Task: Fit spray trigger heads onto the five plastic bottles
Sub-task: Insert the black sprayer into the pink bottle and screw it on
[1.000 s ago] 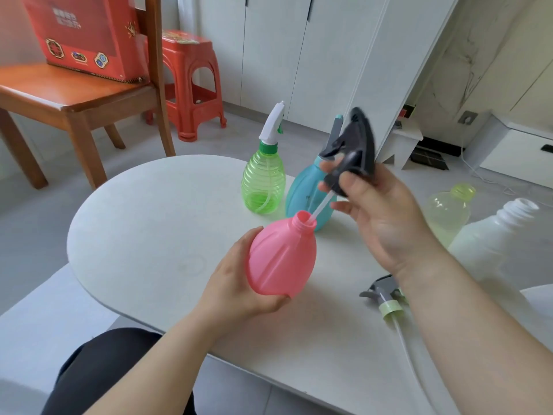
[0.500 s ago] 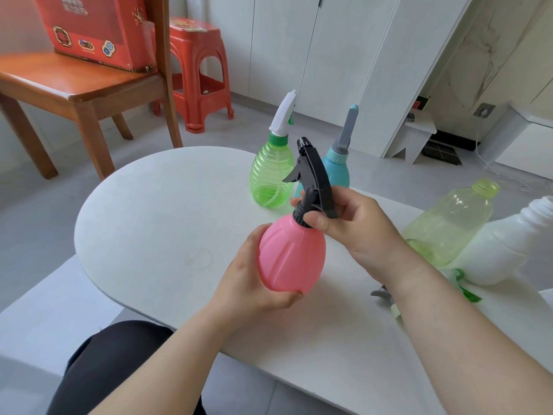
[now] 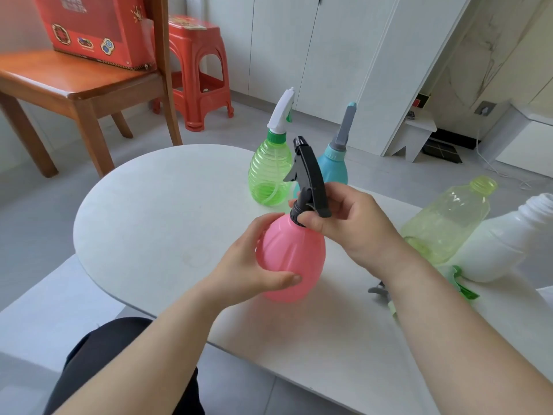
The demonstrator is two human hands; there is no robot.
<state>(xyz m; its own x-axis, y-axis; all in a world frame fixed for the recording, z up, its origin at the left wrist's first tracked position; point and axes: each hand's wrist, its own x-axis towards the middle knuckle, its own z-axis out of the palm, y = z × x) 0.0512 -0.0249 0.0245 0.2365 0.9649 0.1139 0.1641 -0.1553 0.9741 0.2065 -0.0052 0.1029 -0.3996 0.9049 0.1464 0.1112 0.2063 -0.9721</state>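
Note:
My left hand [image 3: 248,271] grips the round pink bottle [image 3: 294,259] above the white table [image 3: 155,211]. A black trigger head [image 3: 308,178] sits on the pink bottle's neck, and my right hand [image 3: 353,223] pinches its collar. Behind stand a green ribbed bottle [image 3: 269,175] with a white trigger head [image 3: 281,110] and a blue bottle [image 3: 333,169] with a grey trigger head [image 3: 345,128]. At the right lie a pale green bottle [image 3: 449,223] and a white bottle [image 3: 508,241], both with bare necks. Two loose trigger heads, one grey [image 3: 378,290] and one green [image 3: 462,284], lie partly hidden by my right forearm.
A wooden chair [image 3: 74,85] holding a red box [image 3: 95,28] stands at the back left, with a red plastic stool [image 3: 197,70] behind it. White cabinets [image 3: 329,55] line the back wall. The table's front edge runs just above my lap.
The black trigger head came down from above the pink bottle, its tube slid inside, and it now sits on the neck. My right hand has shifted down to the collar.

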